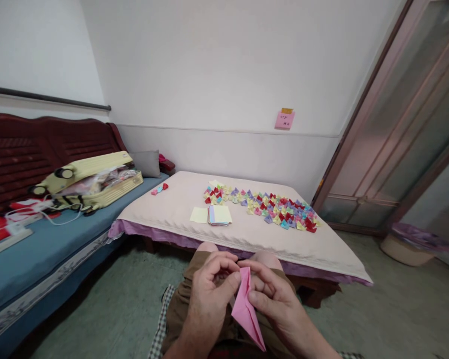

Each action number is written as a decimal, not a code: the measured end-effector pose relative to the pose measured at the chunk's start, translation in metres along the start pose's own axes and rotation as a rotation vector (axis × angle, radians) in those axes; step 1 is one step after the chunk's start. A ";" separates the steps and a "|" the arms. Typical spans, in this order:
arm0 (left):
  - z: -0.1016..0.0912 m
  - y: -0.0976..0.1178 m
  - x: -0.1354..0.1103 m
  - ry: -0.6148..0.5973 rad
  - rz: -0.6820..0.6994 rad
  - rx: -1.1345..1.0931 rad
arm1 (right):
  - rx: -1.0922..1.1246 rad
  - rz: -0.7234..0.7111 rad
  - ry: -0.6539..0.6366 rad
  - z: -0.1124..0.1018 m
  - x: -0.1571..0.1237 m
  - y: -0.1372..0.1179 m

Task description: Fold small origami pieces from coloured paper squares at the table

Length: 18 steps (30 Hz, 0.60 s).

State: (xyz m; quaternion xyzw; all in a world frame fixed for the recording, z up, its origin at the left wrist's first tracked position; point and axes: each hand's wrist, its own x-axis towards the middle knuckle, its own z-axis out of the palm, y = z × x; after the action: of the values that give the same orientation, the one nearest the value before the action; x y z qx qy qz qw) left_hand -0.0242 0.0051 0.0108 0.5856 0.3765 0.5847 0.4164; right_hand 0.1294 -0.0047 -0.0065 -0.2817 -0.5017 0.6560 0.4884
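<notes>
A folded pink paper point(247, 309) is pinched between both my hands, low in the view above my knees. My left hand point(211, 289) grips its upper left edge with thumb and curled fingers. My right hand point(273, 294) holds its right side, fingers closed around the fold. The paper tapers to a point toward me.
A low table point(172, 209) with a cream cloth stands ahead, bearing a stack of coloured paper squares point(219, 215), a yellow sheet point(199, 215) and several small folded paper shapes point(269, 205). A blue-cushioned bench point(41, 259) with an open yellow suitcase point(93, 182) is at left. A glass door point(396, 139) is at right.
</notes>
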 end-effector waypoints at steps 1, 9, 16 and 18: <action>0.000 0.000 0.000 0.004 0.007 0.007 | 0.024 0.008 -0.007 0.000 0.000 0.000; 0.001 -0.002 -0.001 -0.004 0.119 0.066 | 0.101 0.019 -0.011 -0.003 -0.001 0.005; 0.000 -0.002 -0.004 -0.023 0.192 0.133 | 0.130 0.033 -0.020 0.000 0.001 0.001; 0.000 0.000 -0.004 -0.035 0.169 0.122 | 0.135 0.033 -0.020 0.002 0.001 -0.001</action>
State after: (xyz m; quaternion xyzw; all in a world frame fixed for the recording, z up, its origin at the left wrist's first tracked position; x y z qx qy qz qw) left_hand -0.0245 0.0013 0.0088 0.6496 0.3533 0.5835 0.3358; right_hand 0.1278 -0.0045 -0.0051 -0.2499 -0.4566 0.6988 0.4906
